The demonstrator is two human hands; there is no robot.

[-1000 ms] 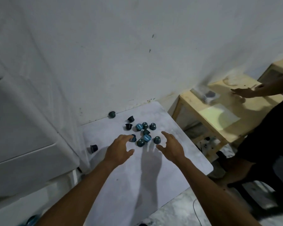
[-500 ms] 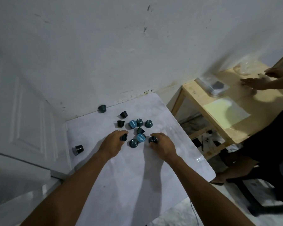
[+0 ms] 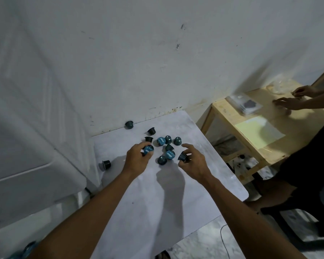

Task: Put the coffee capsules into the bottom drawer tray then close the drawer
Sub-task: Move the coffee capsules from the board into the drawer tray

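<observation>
Capsules [image 3: 166, 146] scattered on white table [image 3: 157, 202], most bunched near its far end; one stray by the wall [image 3: 129, 125], one at the left edge [image 3: 105, 164]. Left hand [image 3: 137, 159] curled round a blue-lidded capsule [image 3: 148, 150], fingers closed on it. Right hand [image 3: 194, 163] pinches a dark capsule [image 3: 182, 157] between thumb and fingers, index lifted clear. Drawer and tray not in view. Judged: capsules light, rigid-walled, smooth, prone to roll on their sides; foil lids dentable. Best gripped across the tapered body under the rim, several gathered per palm.
</observation>
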